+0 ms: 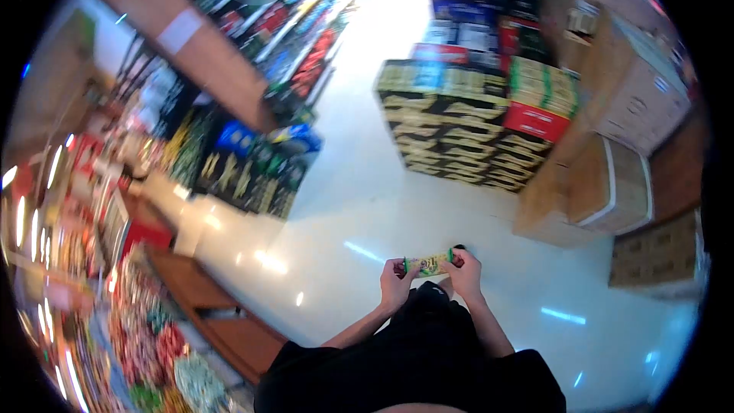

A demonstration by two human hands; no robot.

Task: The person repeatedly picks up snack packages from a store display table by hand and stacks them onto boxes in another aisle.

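A small yellow-green packet with green ends (430,265) is stretched level between my two hands, in front of my dark clothing. My left hand (396,284) grips its left end, with the fingers closed round it. At the right end, my right hand (464,274) pinches the packet in the same way. The printing on the packet is too small to read. Pale shiny floor shows behind it.
Stacked black-and-gold cartons (459,134) stand ahead. Brown cardboard boxes (608,183) are piled at the right. On the left are a brown-edged display bin (222,321) with wrapped goods and a stack of dark cartons (248,183) beside a pillar (183,38). Shelves line the aisle beyond.
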